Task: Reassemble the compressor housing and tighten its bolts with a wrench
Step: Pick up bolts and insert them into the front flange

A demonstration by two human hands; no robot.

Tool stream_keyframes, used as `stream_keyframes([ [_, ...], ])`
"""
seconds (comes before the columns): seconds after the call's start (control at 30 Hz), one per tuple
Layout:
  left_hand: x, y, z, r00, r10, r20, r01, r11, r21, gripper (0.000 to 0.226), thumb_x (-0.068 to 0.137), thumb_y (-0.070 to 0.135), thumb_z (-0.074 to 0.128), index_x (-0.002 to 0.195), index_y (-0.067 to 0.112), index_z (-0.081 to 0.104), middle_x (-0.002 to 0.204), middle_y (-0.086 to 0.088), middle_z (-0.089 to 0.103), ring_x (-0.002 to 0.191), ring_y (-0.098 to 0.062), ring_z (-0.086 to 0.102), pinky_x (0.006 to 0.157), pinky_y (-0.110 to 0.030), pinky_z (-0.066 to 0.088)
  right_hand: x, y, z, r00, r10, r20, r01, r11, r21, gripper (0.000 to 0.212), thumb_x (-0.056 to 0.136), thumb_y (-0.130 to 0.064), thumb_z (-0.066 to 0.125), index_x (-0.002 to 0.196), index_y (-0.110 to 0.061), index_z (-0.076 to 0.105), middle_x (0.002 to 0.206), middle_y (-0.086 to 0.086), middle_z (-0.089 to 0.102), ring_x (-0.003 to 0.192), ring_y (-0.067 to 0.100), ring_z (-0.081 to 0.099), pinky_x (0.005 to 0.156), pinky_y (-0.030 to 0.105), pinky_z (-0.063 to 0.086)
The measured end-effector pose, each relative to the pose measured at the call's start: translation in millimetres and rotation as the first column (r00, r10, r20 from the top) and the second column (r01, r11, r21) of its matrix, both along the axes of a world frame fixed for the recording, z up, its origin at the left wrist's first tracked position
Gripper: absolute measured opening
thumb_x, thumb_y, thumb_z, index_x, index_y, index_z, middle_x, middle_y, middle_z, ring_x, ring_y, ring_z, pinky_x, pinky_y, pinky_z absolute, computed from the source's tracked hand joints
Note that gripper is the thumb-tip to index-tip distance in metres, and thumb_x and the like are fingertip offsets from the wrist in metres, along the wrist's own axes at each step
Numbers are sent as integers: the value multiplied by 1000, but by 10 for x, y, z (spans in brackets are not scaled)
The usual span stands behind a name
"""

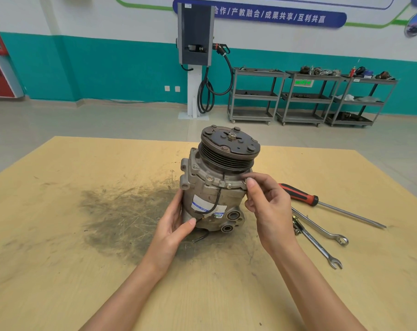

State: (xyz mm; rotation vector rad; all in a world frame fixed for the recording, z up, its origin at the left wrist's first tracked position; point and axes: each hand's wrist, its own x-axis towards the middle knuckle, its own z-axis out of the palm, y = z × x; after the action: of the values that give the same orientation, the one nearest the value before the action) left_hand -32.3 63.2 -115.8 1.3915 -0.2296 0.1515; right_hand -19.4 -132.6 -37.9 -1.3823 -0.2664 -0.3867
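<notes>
The grey metal compressor (pixel 214 187) stands upright on the wooden table (pixel 83 259), its dark grooved pulley (pixel 229 149) on top. My left hand (pixel 176 225) holds the lower left side of the housing, thumb across its front. My right hand (pixel 264 199) is at the flange on the right side, thumb and fingertips pinching at a bolt there; the bolt itself is hidden by the fingers. Two combination wrenches (pixel 319 237) lie on the table to the right of my right hand.
A red-handled screwdriver (pixel 322 204) lies beyond the wrenches. A dark oily stain (pixel 121 211) covers the table left of the compressor. Across the floor stand a charging post (pixel 195 56) and grey shelf carts (pixel 307 96).
</notes>
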Motion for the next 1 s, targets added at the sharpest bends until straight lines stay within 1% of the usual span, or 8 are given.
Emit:
stream_keyframes([
  [0.1,-3,-2,3,1000,-1,2,1,1000,2,73,82,13,62,147,31,33,146,27,48,137,10,41,101,-7,39,3,28,4,1000,-12,-9,13,999,41,5,90,-17,65,92,-19,69,73,-13,64,64,0,54,60,13,43],
  [0.27,-5,-4,13,1000,-3,3,3,1000,11,69,82,14,63,142,36,37,140,33,52,138,9,41,103,-8,39,13,62,10,999,-28,-25,29,997,78,7,84,-18,71,87,-22,66,67,-10,58,61,4,49,57,15,41],
  [0.37,-11,-7,23,1000,1,4,-1,1000,5,69,82,15,63,141,37,37,141,31,51,138,9,41,103,-9,39,-5,46,-7,1000,-4,-10,5,996,90,10,85,-25,65,93,-20,67,69,-13,59,61,3,50,55,15,41],
  [0.47,-20,-18,38,1000,-4,2,4,1000,4,68,81,13,62,140,35,38,140,32,52,136,10,42,102,-8,40,-22,52,-8,1000,-2,19,0,998,60,12,89,-21,60,97,-15,67,70,-15,62,62,0,53,57,12,42],
  [0.6,-34,-29,62,1000,-3,3,3,1000,-4,70,80,12,61,142,34,36,142,29,49,135,12,43,100,-6,39,-8,104,8,998,-55,-11,56,996,72,5,90,-12,65,90,-16,63,68,-14,59,62,1,50,57,13,41],
  [0.73,-32,-30,71,1000,-4,6,4,1000,-4,71,80,12,61,143,32,34,144,26,47,135,11,43,101,-7,40,-11,98,9,998,-64,-29,66,995,79,8,88,-15,69,90,-17,62,67,-10,56,60,4,47,54,14,40],
  [0.83,-27,-28,65,1000,-4,7,4,1000,3,69,80,12,61,140,35,37,140,32,50,134,13,43,100,-6,40,-34,66,0,1000,-11,-12,12,997,71,14,88,-26,62,97,-16,66,69,-14,58,59,2,47,50,14,38],
  [1.0,-31,-19,58,1000,-5,1,5,1000,8,70,80,12,62,141,35,36,138,32,52,133,13,43,99,-6,40,-25,99,11,998,-60,-14,61,997,49,6,92,-12,63,91,-18,64,70,-15,59,62,1,50,57,14,41],
])
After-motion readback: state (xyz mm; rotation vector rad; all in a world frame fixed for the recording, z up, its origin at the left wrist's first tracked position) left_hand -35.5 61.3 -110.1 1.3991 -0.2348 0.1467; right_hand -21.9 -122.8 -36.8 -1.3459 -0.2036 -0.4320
